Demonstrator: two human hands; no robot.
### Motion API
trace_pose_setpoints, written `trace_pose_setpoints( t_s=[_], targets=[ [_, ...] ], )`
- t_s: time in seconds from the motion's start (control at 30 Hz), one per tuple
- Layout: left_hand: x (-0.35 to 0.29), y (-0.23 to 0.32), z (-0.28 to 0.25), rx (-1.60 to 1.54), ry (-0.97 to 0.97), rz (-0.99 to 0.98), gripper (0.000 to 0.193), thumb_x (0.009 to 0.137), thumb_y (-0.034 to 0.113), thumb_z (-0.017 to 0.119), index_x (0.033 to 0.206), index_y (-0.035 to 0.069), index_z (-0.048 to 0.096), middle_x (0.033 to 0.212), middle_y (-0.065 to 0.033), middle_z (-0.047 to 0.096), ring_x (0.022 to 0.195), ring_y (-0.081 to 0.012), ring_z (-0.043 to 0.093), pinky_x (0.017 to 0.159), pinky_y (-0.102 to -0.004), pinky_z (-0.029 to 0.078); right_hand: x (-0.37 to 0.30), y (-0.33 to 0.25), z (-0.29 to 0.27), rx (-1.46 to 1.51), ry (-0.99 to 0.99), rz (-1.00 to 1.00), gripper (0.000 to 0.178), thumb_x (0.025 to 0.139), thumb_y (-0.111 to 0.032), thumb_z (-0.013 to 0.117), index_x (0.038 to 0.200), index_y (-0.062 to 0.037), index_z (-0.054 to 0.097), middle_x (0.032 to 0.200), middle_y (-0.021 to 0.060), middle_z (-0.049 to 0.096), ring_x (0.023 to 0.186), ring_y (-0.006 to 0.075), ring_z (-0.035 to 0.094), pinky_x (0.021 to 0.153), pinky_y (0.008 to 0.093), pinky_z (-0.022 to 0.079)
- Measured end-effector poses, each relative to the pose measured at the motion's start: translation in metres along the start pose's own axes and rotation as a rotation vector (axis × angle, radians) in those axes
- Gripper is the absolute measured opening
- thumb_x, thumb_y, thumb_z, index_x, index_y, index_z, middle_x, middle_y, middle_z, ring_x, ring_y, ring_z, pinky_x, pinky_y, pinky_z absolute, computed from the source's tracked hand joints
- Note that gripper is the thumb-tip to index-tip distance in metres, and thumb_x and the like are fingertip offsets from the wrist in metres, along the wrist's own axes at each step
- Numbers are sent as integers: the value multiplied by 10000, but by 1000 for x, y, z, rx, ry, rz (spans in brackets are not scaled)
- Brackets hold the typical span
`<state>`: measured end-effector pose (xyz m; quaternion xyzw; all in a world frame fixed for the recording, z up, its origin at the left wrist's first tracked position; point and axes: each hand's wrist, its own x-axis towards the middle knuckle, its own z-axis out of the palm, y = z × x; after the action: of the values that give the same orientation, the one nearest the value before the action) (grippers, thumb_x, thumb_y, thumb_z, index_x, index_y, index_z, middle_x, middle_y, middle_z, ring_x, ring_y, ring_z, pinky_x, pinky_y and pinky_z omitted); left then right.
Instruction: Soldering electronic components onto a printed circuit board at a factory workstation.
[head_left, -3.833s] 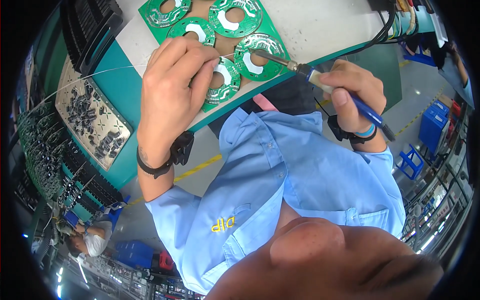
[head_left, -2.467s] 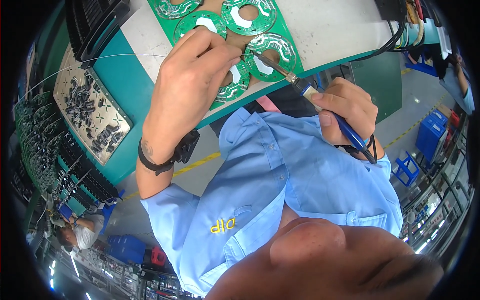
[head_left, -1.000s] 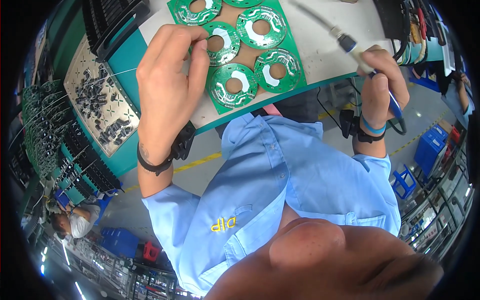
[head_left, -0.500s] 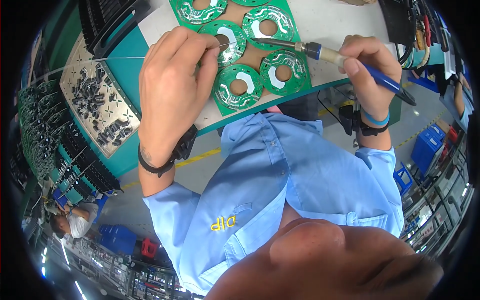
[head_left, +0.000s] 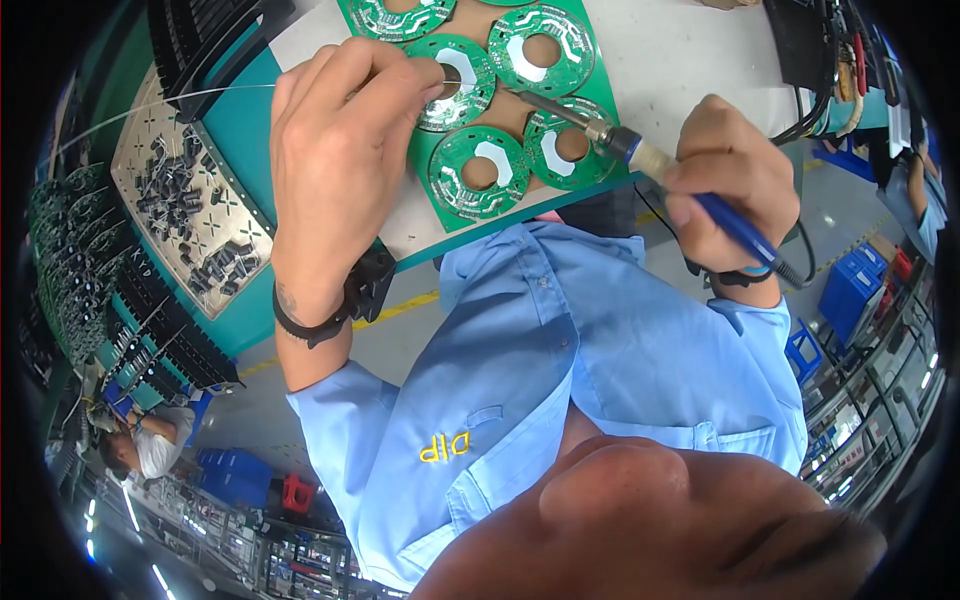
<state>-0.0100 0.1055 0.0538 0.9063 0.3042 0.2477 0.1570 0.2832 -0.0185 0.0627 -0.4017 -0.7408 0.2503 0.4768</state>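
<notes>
Green up top, blue through the middle!
Circuit boards (head_left: 507,195) glow green with white patches and silvery tracks; the soldering iron (head_left: 653,162) flashes blue and cream, the shirt (head_left: 640,340) pale blue with yellow stitching, the desk (head_left: 690,50) off-white edged teal, the tray (head_left: 138,165) cross-patterned.

Over the table (head_left: 690,55), the left hand (head_left: 340,150) shows its back, thumb and forefinger pinched together, its wrist (head_left: 303,295) around the table's near edge. The right hand (head_left: 735,185) is closed in a grip at that edge, fingers curled, its forearm (head_left: 752,292) on the person's side of the table.
</notes>
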Motion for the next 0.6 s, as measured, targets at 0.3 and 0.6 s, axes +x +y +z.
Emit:
trace_pose_setpoints(
  t_s=[0.3,0.6],
  targets=[
    [2,-4,5,87,12,43,151,816,66,768,956,124,767,923,4,678,900,-238,647,876,-382,453,-6,-3,19,-73,29,-24,260,696,74,779,938,-7,733,809,84,644,647,227,579,550,335,444],
    [4,-3,4,91,2,34,161,811,71,778,958,137,770,925,11,677,906,-234,643,888,-382,457,-7,3,19,-92,-27,-74,194,812,12,760,1000,23,710,828,131,647,637,240,559,556,346,444]
  ],
)
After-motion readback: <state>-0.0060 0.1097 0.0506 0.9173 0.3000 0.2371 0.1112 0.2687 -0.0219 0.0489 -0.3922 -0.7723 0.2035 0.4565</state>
